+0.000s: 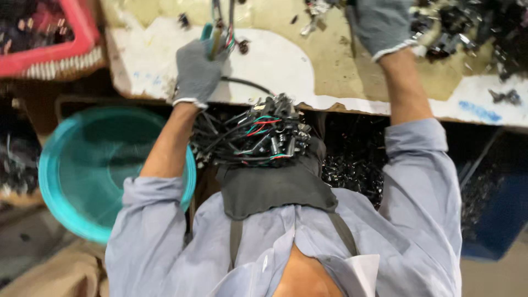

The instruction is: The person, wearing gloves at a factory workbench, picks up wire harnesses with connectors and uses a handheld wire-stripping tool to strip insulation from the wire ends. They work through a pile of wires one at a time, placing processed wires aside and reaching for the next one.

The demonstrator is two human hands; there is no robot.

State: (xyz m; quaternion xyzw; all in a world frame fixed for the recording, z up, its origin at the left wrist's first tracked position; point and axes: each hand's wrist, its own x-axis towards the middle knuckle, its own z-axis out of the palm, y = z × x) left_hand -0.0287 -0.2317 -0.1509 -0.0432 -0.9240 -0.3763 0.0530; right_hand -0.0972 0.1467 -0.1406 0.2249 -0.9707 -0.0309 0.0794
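A: Item one, left hand [197, 70]: grey knit glove, fist closed around a teal-handled tool [209, 37] and a small bunch of coloured wires [224, 30], which runs up past the fist and out of view.

B: Right hand [381, 25]?

A: Item two: same kind of glove, well apart from the left, reaching up the worn bench top [286, 66] to a heap of dark scrap parts [467, 27] just beside it. Fingers are cut off by the frame edge; I cannot tell whether it grips anything.

B: Other stock?

A: Item three: tangled bundle of black, red and green cable [250, 135], between the forearms, below the left hand, resting on a dark apron [275, 190]. Item four: teal basin [82, 170], outward of the left forearm. Item five: red crate [55, 33], further out from the left hand.

B: Handling note?

A: My judgement: keep the left fist firm, tool close to the wires, so the bunch doesn't slip.
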